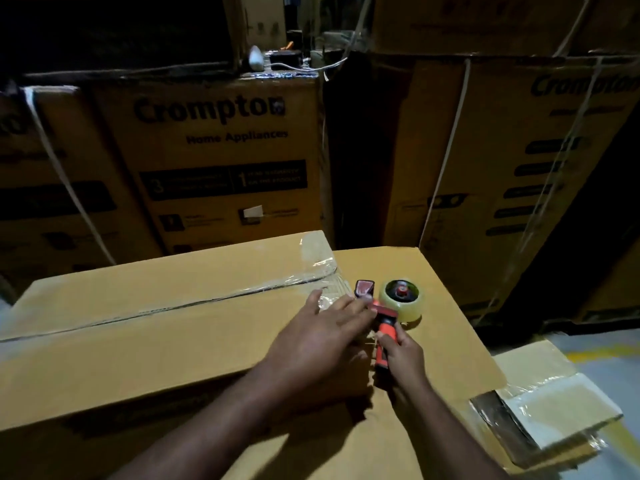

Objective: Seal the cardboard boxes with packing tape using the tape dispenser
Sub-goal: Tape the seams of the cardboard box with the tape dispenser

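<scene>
On the lower box, just beside the taller box, the dispenser is laid on its side w/ the roll hub-up. Its orange handle is gripped by the right hand, fingers curled round it. The left hand is spread flat w/ fingers straight and nothing grasped. Its tips are at the front plate and apparently on the loose tape end, but exact contact can't be told as that spot is blurred. The taller box's seam is already covered w/ clear tape, wrinkled toward the far corner. Printed cartons are stacked behind.

Step in hand, as judged: the tape end is being freed or pressed down so a new strip can be started, prob. at the box edge near the dispenser. To do it well, the end should be pinned flat by the left fingers before any pull is made, so it isn't dragged off. The dispenser should then be tipped so its front meets the cardboard and drawn straight along the seam w/ steady pressure, approx. centred on the gap. Slack should be avoided, since wrinkles like those at the far corner are likely otherwise.
</scene>
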### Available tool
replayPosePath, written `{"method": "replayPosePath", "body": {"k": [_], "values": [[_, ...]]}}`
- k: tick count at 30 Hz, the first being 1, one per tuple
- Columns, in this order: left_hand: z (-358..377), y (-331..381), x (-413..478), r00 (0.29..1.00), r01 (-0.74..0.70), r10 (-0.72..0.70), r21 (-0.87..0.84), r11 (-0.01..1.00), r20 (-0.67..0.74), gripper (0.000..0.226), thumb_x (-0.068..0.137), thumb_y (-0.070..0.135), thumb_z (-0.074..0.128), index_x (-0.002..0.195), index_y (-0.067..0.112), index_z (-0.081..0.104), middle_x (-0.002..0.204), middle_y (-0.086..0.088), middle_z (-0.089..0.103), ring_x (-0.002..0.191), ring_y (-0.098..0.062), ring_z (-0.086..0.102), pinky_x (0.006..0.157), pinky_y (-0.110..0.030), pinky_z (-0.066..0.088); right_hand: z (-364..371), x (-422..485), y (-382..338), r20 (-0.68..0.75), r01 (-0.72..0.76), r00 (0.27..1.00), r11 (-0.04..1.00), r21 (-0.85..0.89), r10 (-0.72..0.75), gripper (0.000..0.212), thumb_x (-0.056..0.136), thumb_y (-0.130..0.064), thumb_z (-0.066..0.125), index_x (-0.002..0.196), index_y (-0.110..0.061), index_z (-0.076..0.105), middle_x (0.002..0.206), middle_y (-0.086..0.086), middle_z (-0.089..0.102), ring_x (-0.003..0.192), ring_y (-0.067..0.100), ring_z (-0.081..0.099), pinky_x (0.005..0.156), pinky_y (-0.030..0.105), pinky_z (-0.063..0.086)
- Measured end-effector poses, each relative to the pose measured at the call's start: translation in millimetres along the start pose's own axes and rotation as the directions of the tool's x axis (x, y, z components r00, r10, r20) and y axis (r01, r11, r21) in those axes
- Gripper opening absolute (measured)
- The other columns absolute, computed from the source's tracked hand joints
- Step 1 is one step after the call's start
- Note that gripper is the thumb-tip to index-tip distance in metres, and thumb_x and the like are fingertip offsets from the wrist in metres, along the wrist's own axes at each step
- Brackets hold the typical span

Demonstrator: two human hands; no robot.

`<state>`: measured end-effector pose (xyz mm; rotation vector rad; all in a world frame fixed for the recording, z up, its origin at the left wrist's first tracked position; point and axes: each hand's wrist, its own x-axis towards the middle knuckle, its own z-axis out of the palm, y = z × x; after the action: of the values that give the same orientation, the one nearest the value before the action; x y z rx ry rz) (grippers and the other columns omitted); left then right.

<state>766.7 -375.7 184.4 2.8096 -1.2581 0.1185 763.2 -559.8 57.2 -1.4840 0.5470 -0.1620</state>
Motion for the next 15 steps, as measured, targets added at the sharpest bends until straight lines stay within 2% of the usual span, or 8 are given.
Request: {"method": "replayPosePath", "body": {"k": [2,5,7,8,9,11,13,15], "values": [[4,0,-11,0.997,0.058,-0.057,0.03,0.998,-0.051,0.077,0.101,0.057,0.046,0.162,0.029,0.008,0.171,0.004,-0.002,0.158,-0.019,0.0,0.124,-0.051,-0.004,9,4,3,-0.001,-0.041,0.999,0.997,-0.058,0.041,0.044,0.097,-0.017,0.059,0.137,-0.034,0.053,0.087,0.01,0.068,0.058,0.013,0.064,0.049,0.022,0.051],[10,-6,-33,0.988,0.149,-0.145,0.081,0.986,-0.053,0.077,0.1,0.065,0.037,0.161,0.026,0.013,0.171,0.0,0.008,0.158,-0.021,0.002,0.127,-0.052,0.0,5,25,27,-0.008,-0.048,0.999,0.929,-0.367,0.049,0.062,0.082,-0.055,0.057,0.14,-0.032,0.057,0.102,0.008,0.074,0.083,0.028,0.072,0.065,0.048,0.062],[12,-9,-39,0.981,0.178,-0.17,0.086,0.98,-0.088,0.073,0.101,0.065,0.03,0.16,0.023,0.025,0.168,-0.003,0.023,0.157,-0.022,0.013,0.127,-0.051,0.007,3,27,13,-0.014,0.03,0.999,0.774,-0.632,-0.05,0.051,0.085,-0.059,0.054,0.123,-0.028,0.069,0.096,0.002,0.074,0.084,0.023,0.069,0.07,0.044,0.061],[12,-8,-40,0.978,0.192,-0.184,0.086,0.978,-0.1,0.072,0.101,0.065,0.027,0.158,0.022,0.031,0.166,-0.003,0.03,0.156,-0.022,0.018,0.127,-0.05,0.01,2,16,-9,-0.035,0.073,0.991,0.727,-0.682,-0.132,0.042,0.09,-0.056,0.053,0.111,-0.026,0.073,0.09,0.0,0.073,0.08,0.02,0.067,0.069,0.04,0.059],[12,-6,-39,0.975,0.203,-0.194,0.08,0.976,-0.106,0.072,0.101,0.064,0.025,0.157,0.021,0.033,0.165,-0.003,0.033,0.155,-0.021,0.02,0.127,-0.049,0.012,-1,5,-27,-0.052,0.13,0.975,0.748,-0.651,-0.215,0.036,0.095,-0.053,0.053,0.103,-0.026,0.075,0.088,-0.002,0.072,0.078,0.017,0.065,0.068,0.035,0.057],[12,-3,-36,0.972,0.223,-0.216,0.069,0.972,-0.091,0.07,0.102,0.062,0.027,0.158,0.02,0.032,0.165,-0.003,0.031,0.155,-0.021,0.021,0.127,-0.049,0.014,-7,-21,-60,-0.038,0.316,0.935,0.878,-0.359,-0.353,0.023,0.1,-0.047,0.053,0.094,-0.035,0.072,0.091,-0.005,0.07,0.079,0.011,0.064,0.067,0.029,0.053],[14,0,-34,0.973,0.218,-0.207,0.1,0.971,-0.106,0.068,0.103,0.06,0.029,0.153,0.016,0.041,0.16,-0.006,0.041,0.151,-0.023,0.032,0.123,-0.051,0.025,-11,-51,-88,0.169,0.487,0.87,0.864,-0.132,-0.464,0.02,0.095,-0.046,0.057,0.114,-0.045,0.065,0.115,-0.016,0.066,0.101,-0.005,0.062,0.081,0.024,0.054],[17,0,-35,0.976,0.199,-0.185,0.134,0.971,-0.114,0.064,0.1,0.055,0.034,0.144,0.013,0.053,0.149,-0.01,0.055,0.141,-0.026,0.048,0.115,-0.052,0.04,-11,-70,-91,0.451,0.623,0.757,0.732,-0.277,-0.473,0.049,0.092,-0.047,0.066,0.138,-0.048,0.05,0.14,-0.028,0.045,0.127,-0.013,0.043,0.1,0.016,0.044]]}}
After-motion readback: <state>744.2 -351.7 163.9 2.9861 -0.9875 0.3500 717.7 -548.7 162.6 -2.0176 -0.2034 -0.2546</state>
